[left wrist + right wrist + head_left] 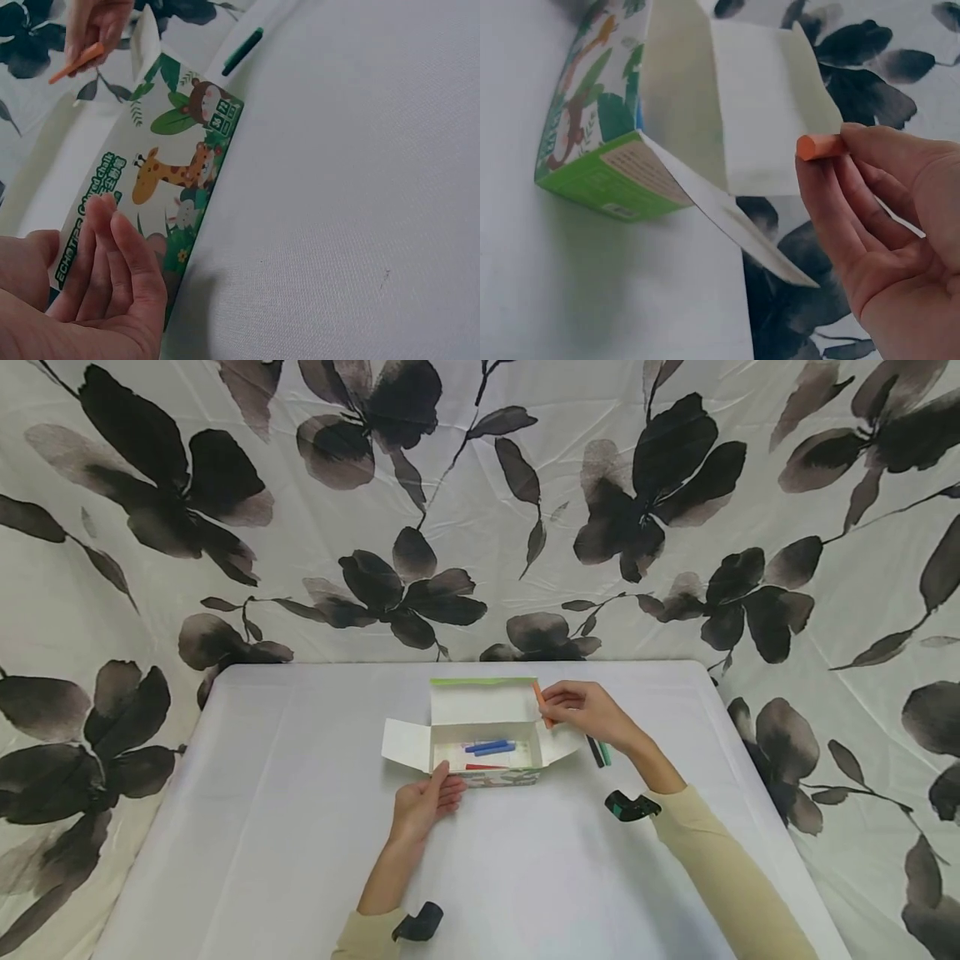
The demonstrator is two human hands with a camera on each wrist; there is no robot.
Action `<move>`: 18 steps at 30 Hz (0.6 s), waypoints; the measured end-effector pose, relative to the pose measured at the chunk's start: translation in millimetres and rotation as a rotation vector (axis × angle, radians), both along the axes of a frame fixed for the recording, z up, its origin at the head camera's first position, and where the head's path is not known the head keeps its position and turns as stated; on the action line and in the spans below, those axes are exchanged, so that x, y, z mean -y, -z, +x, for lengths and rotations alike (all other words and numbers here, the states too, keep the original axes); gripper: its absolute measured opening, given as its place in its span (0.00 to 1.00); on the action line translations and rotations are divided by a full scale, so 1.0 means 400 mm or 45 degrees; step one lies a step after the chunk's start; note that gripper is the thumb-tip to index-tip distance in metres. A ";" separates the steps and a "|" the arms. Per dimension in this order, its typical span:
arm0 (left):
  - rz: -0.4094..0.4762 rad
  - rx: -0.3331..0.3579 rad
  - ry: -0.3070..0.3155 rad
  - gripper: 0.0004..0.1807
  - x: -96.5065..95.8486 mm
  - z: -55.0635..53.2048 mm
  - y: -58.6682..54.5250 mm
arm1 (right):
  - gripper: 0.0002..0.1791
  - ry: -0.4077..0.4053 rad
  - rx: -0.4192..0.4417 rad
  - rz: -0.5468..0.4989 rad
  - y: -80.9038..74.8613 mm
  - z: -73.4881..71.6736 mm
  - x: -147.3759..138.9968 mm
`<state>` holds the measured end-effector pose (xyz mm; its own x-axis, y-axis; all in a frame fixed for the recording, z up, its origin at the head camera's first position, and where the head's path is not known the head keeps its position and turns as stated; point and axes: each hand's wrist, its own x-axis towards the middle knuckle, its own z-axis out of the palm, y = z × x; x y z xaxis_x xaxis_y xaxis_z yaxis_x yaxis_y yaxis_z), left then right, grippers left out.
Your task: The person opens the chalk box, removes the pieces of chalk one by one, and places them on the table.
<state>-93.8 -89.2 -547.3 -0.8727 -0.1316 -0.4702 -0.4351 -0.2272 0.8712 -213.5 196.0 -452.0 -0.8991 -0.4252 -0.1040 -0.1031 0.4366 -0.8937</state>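
Note:
An open cardboard chalk box (517,779) stands on the table, its flaps spread out and animals printed on its front. My left hand (422,806) holds the box's near wall at the left end, thumb at the rim and fingers along the printed face (161,169). Above the box's right end, my right hand (596,710) pinches an orange chalk stick (821,147) between thumb and fingers. Inside the box lie blue chalk sticks (489,748) and a red one (483,767).
A black stick (595,752) and a green stick (605,754) lie on the white table (300,827) just right of the box, under the right forearm. A floral cloth (465,527) hangs behind the table's far edge.

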 end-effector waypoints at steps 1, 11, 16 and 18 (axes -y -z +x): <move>0.001 -0.001 -0.001 0.28 0.001 0.000 -0.001 | 0.19 0.017 0.020 -0.005 -0.004 0.000 -0.005; 0.013 0.007 -0.007 0.27 0.003 -0.008 -0.004 | 0.23 0.169 0.201 -0.172 0.002 -0.002 -0.083; 0.000 0.010 0.001 0.27 0.002 -0.006 -0.003 | 0.26 0.228 0.232 -0.196 0.025 0.000 -0.130; -0.002 0.013 0.002 0.27 0.002 -0.005 -0.002 | 0.26 0.251 0.230 -0.190 0.036 0.002 -0.147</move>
<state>-95.7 -89.8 -546.7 -0.8682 -0.1310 -0.4787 -0.4442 -0.2252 0.8672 -212.7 254.9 -466.6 -0.9385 -0.2668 -0.2190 0.1369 0.2948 -0.9457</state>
